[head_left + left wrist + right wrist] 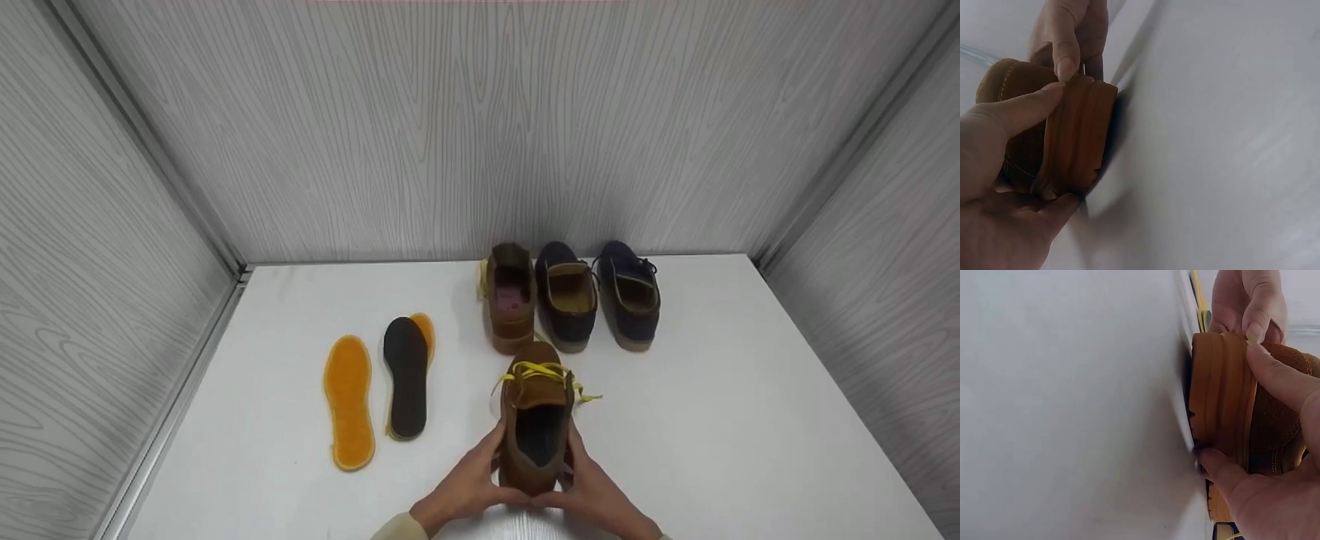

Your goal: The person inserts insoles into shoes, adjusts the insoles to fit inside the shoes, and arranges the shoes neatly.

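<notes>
Both hands grip a brown suede shoe (pixel 531 474) with yellow laces (pixel 541 370) near the front of the table, its toe pointing away from me. My left hand (pixel 471 478) holds the left side of the heel and my right hand (pixel 596 491) the right side. The thumbs come close together at the back of the heel. In the left wrist view the thick tan sole (pixel 1081 132) stands close over the white surface. From the right wrist view, the fingers of the right hand (pixel 1283 495) curl under the sole edge. A dark lining shows inside the shoe.
A matching brown shoe (pixel 514 328) stands just beyond, beside two navy shoes (pixel 568 328) (pixel 634 330) near the back wall. To the left lie an orange insole (pixel 349 405) and a black insole (pixel 407 379), which overlaps another orange insole (pixel 425 330). Grey wood-grain panels enclose the white table (pixel 735 420).
</notes>
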The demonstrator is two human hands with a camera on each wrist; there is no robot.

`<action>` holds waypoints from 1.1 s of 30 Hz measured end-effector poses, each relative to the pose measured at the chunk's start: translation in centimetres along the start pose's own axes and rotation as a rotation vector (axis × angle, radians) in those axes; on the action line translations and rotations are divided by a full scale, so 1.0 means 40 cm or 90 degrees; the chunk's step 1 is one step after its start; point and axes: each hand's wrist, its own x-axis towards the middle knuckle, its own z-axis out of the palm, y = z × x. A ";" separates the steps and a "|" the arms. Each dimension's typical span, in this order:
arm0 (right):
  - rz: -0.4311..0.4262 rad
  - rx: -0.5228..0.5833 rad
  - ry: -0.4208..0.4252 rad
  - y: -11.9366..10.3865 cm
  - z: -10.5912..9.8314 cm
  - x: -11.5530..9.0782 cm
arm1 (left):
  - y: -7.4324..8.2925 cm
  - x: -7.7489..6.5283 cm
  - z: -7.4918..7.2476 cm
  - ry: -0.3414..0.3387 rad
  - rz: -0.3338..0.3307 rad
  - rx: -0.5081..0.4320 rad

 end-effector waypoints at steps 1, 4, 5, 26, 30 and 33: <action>0.006 0.011 -0.006 -0.002 0.002 0.000 | 0.002 -0.003 0.002 0.002 -0.003 0.003; 0.028 0.047 -0.022 -0.009 0.010 -0.001 | 0.006 -0.017 0.007 0.011 -0.010 0.011; 0.043 0.056 -0.027 -0.012 0.014 -0.001 | 0.007 -0.023 0.008 0.014 -0.017 0.005; -0.148 -0.009 -0.096 -0.077 0.023 0.245 | 0.028 0.005 -0.181 0.141 0.037 0.082; -0.159 -0.002 -0.090 -0.106 0.014 0.315 | 0.033 0.055 -0.244 0.147 0.050 0.121; -0.157 -0.003 -0.091 -0.135 0.007 0.343 | 0.034 0.089 -0.271 0.153 0.018 0.131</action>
